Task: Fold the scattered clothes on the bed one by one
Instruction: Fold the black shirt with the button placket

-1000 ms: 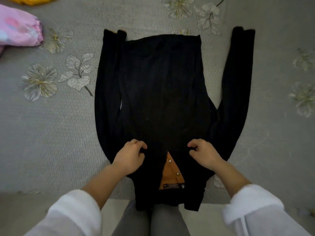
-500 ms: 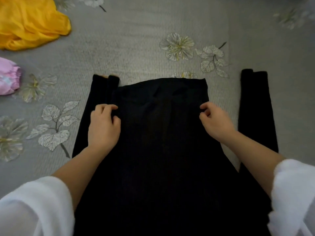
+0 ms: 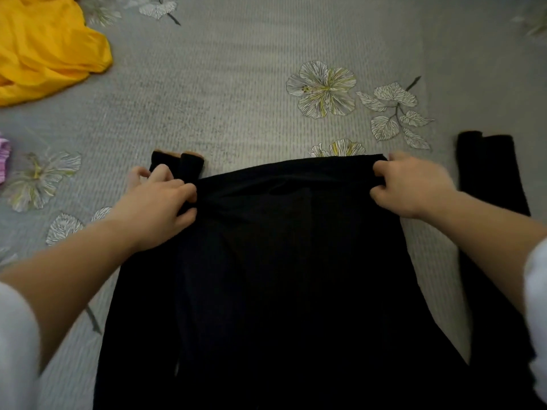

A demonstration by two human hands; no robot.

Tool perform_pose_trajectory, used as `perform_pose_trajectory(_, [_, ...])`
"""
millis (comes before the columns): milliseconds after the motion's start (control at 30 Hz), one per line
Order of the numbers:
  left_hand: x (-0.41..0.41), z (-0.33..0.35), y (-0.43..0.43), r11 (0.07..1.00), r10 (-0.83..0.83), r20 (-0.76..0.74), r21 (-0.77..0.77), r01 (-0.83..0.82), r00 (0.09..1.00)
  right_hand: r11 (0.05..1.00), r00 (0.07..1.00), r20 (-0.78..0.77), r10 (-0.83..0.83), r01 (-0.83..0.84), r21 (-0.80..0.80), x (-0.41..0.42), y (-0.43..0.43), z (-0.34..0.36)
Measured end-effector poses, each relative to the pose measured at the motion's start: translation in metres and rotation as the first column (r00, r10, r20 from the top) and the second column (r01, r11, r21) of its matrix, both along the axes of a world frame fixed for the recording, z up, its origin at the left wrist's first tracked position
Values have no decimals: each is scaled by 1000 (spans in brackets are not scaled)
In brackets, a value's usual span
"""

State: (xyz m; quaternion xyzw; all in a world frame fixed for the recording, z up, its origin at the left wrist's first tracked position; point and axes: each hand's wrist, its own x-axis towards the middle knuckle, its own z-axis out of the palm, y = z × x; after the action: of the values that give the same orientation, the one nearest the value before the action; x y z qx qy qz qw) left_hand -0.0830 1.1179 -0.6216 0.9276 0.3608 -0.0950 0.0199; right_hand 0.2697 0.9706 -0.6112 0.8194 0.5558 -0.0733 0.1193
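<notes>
The bed cover (image 3: 236, 84) under you is grey and ribbed, printed with pale flowers and leaves, one large flower (image 3: 322, 88) just beyond the work; a yellow cloth (image 3: 44, 48) lies bunched at the far left corner of the view, and a sliver of pink cloth (image 3: 3, 161) shows at the left edge; nothing of the room beyond the bed can be seen. The black garment (image 3: 281, 276) lies flat on the cover in front of you, its far edge running straight across; one black sleeve (image 3: 177, 164) lies along its left side, the other sleeve (image 3: 488, 173) lies apart on the right. Your left hand (image 3: 157, 208) has its grip closed on the garment's far left corner, fingers curled over the cloth; your right hand (image 3: 411, 187) pinches the far right corner in the same way. Half a second ago both hands were lower down on the garment's sides; they have since slid up to the far edge, and the pink cloth has nearly left the view.
</notes>
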Motion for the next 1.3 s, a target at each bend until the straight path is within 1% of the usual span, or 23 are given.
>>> perform_pose_trajectory(33, [0,3,5,999,5,34,-45,-4,999,999,998,45,41,-42,19,6,1,3])
perform_pose_trajectory(100, [-1,5,13,983,145,237,-150,-111,961,992,998,67,18,-26,122,17,1,6])
perform_pose_trajectory(167, [1,9,22,887,421,419,-376,-268,805,954,987,-25,-156,157,255,25,0,6])
perform_pose_trajectory(233, [7,12,28,727,647,481,-622,-290,591,905,951,-100,-293,310,293,32,-2,2])
perform_pose_trajectory(267, [10,12,29,693,689,478,-654,-302,545,897,935,-118,-333,353,267,33,-1,0])
perform_pose_trajectory(300, [14,11,29,710,673,461,-622,-330,579,894,921,-136,-366,388,225,33,0,-4])
perform_pose_trajectory(333, [17,8,30,767,607,422,-531,-359,673,887,903,-166,-397,424,185,33,2,-6])
perform_pose_trajectory(400, [18,2,30,905,390,245,-283,-319,888,876,878,-229,-420,458,150,33,6,-12])
perform_pose_trajectory(433, [18,2,29,944,287,128,-208,-257,949,878,878,-236,-416,455,147,34,7,-14])
perform_pose_trajectory(500, [17,4,36,968,205,-34,-143,-207,978,879,881,-211,-424,456,141,38,8,-16])
perform_pose_trajectory(567, [15,10,50,968,236,31,-92,-233,971,836,852,-194,-486,518,182,43,8,-15])
perform_pose_trajectory(633, [19,20,62,901,428,264,-201,-385,864,727,759,-295,-580,646,233,49,11,-14])
perform_pose_trajectory(700, [32,26,72,737,673,411,-442,-511,614,557,587,-529,-613,796,237,53,18,-11])
perform_pose_trajectory(767, [46,21,77,601,799,468,-600,-528,378,394,379,-766,-519,901,179,55,26,-12])
perform_pose_trajectory(833, [61,13,76,532,844,478,-686,-496,245,367,335,-847,-413,912,182,54,33,-17])
perform_pose_trajectory(867, [68,7,72,525,849,472,-700,-485,237,398,357,-847,-394,897,193,50,33,-19])
perform_pose_trajectory(900, [73,-1,67,538,842,462,-691,-482,278,443,378,-843,-383,876,191,49,33,-21])
perform_pose_trajectory(1000, [76,-20,51,649,751,349,-547,-528,561,552,386,-843,-375,823,131,51,26,-30])
perform_pose_trajectory(1033, [75,-22,46,706,697,340,-478,-522,632,570,397,-842,-366,811,135,51,24,-31])
perform_pose_trajectory(1100, [75,-20,31,794,605,373,-349,-498,703,533,421,-844,-334,822,199,45,21,-26])
perform_pose_trajectory(1167, [75,-18,10,868,494,448,-198,-456,746,520,575,-755,-316,771,369,26,11,-20])
perform_pose_trajectory(1233, [76,-20,-24,940,326,488,-74,-334,810,642,770,-615,-169,560,524,-4,-11,-21])
perform_pose_trajectory(1300, [72,-28,-65,983,179,438,-51,-175,881,810,866,-499,-25,310,498,-38,-48,-29])
